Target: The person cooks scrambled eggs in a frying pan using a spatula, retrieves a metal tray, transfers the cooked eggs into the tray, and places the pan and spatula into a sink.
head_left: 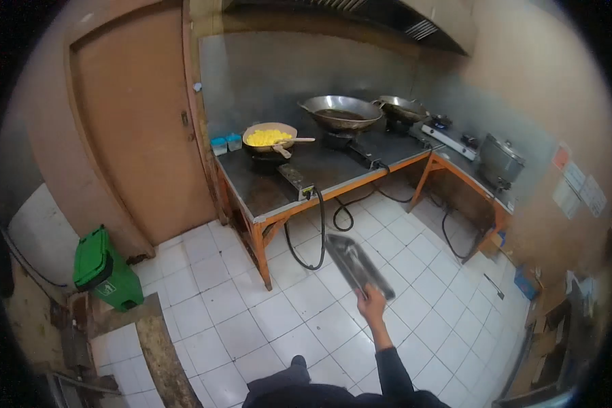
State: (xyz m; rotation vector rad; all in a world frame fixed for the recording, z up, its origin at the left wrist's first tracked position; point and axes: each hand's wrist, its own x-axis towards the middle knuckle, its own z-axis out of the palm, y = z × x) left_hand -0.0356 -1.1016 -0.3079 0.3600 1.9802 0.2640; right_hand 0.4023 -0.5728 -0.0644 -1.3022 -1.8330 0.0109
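Observation:
In the head view my right hand point(372, 306) grips the near edge of a shallow rectangular metal tray point(352, 260). The tray is tilted, held out over the tiled floor, and no food shows in it. Out of sight is my left hand. Beyond the tray, a pan point(270, 127) with yellow food point(266, 138) stands on a burner at the left end of the cooking table point(241, 187). A wooden-handled utensil point(296, 141) rests across its rim. Farther right, a wide metal wok point(341, 105) holds dark liquid.
A second wok point(402, 107), a white gas stove point(449, 141) and a lidded pot point(501, 162) stand at the right. Black hoses point(321, 231) hang below the table's orange frame. At left are a green bin point(107, 268) and a brown door point(134, 122).

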